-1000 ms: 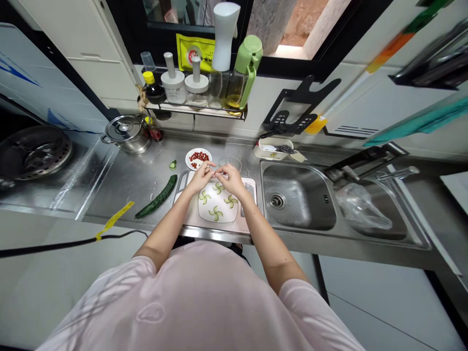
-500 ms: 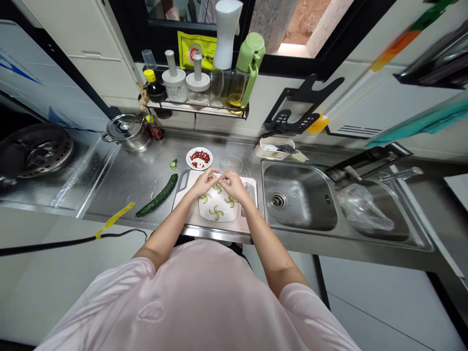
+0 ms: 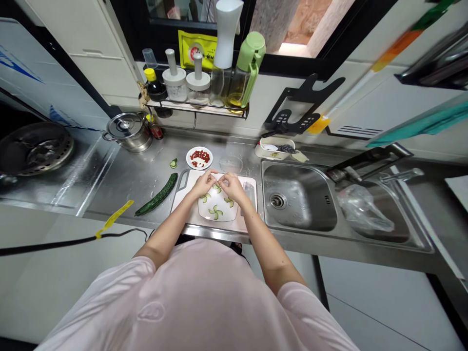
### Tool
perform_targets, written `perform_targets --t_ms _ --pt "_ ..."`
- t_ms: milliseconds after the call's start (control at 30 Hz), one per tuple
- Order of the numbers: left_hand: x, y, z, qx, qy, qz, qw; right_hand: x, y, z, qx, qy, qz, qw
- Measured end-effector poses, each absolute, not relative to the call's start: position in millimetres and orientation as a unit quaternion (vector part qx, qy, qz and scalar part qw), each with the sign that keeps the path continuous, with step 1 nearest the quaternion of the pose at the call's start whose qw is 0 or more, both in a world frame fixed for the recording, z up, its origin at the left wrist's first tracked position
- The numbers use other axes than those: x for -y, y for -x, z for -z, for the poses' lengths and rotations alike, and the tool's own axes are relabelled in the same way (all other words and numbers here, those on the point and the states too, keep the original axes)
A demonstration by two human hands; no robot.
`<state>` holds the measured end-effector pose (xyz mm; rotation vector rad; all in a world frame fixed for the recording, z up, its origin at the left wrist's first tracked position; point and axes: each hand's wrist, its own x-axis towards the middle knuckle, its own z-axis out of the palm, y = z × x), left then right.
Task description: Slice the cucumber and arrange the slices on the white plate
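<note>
Over the far part of a white plate (image 3: 224,213), my left hand (image 3: 205,183) and my right hand (image 3: 231,185) meet almost fingertip to fingertip. The fingers of both are pinched together; anything between them is too small to make out. Thin green cucumber slices (image 3: 215,212) lie on the plate in several pinwheel shapes. Under the plate is a white cutting board (image 3: 181,195). A small dish with red pieces (image 3: 199,158) stands just behind the board. To its left lie a whole cucumber (image 3: 157,196) and a small cut piece (image 3: 173,163).
A clear bowl (image 3: 231,164) sits behind the hands. On the right is a steel sink (image 3: 300,195), with a plastic bag (image 3: 365,209) in the second basin. A lidded pot (image 3: 127,132) stands back left, beneath a shelf of bottles (image 3: 197,108).
Both hands stay over the far part of the plate, with only slight movement of the fingers. The rest looks the same.
</note>
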<state>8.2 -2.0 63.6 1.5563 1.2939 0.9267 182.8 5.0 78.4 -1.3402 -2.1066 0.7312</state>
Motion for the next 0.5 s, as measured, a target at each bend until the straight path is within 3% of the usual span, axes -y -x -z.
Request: perform_targets --t_ms 500 --pt "-0.8 -8.3 -43.4 -0.633 -0.65 -0.279 0.314 2.1 -180.3 -37.0 0.75 0.582 -0.206 0.237"
